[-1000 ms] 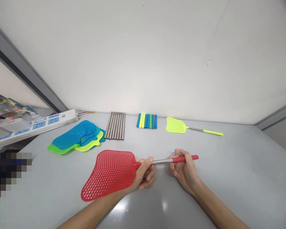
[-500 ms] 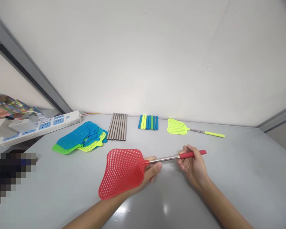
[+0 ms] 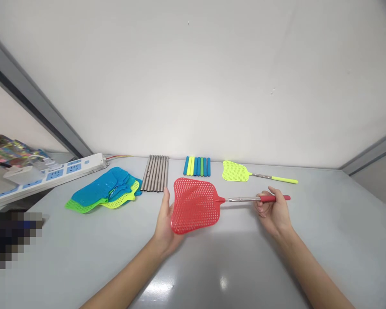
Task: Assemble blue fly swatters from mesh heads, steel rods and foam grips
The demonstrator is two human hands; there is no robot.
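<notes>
A red fly swatter (image 3: 197, 208) with a mesh head, a metal rod and a red grip is held level above the table. My right hand (image 3: 273, 210) is closed around the red grip at its right end. Behind the mesh head lies my left hand (image 3: 164, 227), its thumb raised at the left edge and its fingers stretched out, partly visible through the holes. Beyond the swatter, a yellow fly swatter (image 3: 236, 171) lies on the table. A row of metal rods (image 3: 155, 174) and a row of blue, yellow and green grips (image 3: 197, 166) lie near the wall.
At the left, blue, green and yellow swatter heads (image 3: 99, 186) are piled on the grey table (image 3: 231, 266). A white power strip (image 3: 93, 165) with plugs runs along the table's left edge. A white wall (image 3: 186, 86) stands behind.
The red swatter has shifted right and away from me, with my right hand on its grip. My left hand has gone from the metal rod to behind the mesh head and opened.
</notes>
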